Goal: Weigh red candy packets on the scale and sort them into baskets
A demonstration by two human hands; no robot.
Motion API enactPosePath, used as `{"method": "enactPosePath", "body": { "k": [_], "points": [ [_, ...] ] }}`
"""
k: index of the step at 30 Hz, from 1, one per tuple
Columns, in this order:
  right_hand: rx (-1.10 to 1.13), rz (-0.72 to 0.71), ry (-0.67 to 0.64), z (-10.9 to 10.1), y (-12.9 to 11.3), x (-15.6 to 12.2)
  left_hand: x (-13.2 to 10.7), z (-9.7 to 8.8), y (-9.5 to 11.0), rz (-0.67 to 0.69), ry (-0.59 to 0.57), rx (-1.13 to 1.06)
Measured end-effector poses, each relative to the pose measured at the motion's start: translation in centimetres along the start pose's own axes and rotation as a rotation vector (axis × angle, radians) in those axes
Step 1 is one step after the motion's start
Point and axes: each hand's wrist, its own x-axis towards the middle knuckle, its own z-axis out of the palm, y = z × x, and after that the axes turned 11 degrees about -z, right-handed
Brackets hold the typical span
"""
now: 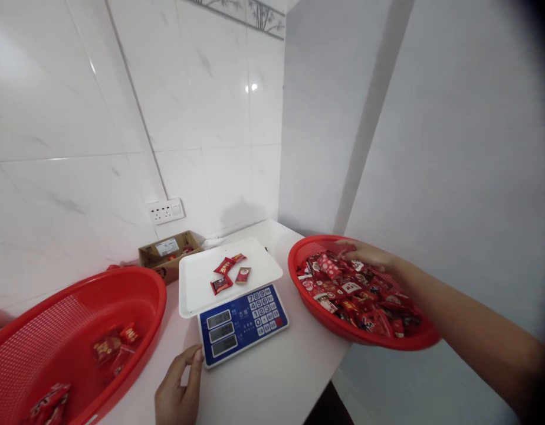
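**Red foil snack packets** [358, 295]: a full heap, lying in a round red plastic basket [294, 260] at the right of the counter [272, 378], the basket partly past the counter's edge.

**Right hand** [365, 255]: fingers extended and close together, resting on top of the heap near the basket's far rim. Whether they pinch a packet cannot be told.

**Left hand** [177, 386]: fingers loosely curved, thumb raised, nothing visible in it; just beside the front corner of the digital scale [241, 323]. Contact with the scale cannot be told.

**Digital scale**: blue front panel with three readouts and a keypad, standing on the counter between the two baskets. Its white tray [197, 289] carries four packets [226, 274] in a small loose group.

**Oval red basket** [78, 289]: larger, at the left of the counter, with a few packets [115, 345] on its mesh floor and more [49, 404] near its front edge.

**Cardboard box** [168, 254]: low and open, behind the scale, with a white label and some red packets inside.

**Wall**: white marble-look tiles [78, 118] with a white socket panel [165, 211] above the counter.
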Motion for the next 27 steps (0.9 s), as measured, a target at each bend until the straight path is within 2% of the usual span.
{"method": "enactPosePath", "body": {
  "k": [4,7,13,16,19,23,25,27],
  "points": [
    [-0.028,0.060,-0.088,-0.2,0.5,0.6,-0.1,0.1,-0.1,-0.007,-0.007,-0.016],
    [-0.138,0.009,-0.221,0.6,0.5,0.9,-0.1,0.2,-0.3,-0.014,-0.016,-0.013],
    [-0.179,-0.098,-0.466,4.7,-1.0,0.2,0.1,0.1,-0.4,0.004,-0.036,-0.009],
    [-0.272,-0.153,-0.519,6.3,-2.3,-0.5,0.0,0.2,-0.5,0.019,-0.047,-0.016],
    [-0.329,-0.202,-0.486,6.4,-3.1,-0.5,-0.2,0.2,-0.4,0.060,-0.043,-0.040],
    [-0.352,-0.204,-0.346,4.6,-3.8,0.8,-0.5,0.3,-0.1,0.136,-0.037,-0.079],
    [-0.346,-0.199,-0.267,4.0,-4.8,1.8,-0.5,0.3,-0.1,0.157,-0.046,-0.096],
    [-0.307,-0.213,-0.191,4.3,-6.6,2.6,-0.5,0.4,-0.2,0.160,-0.054,-0.103]
  ]
}}
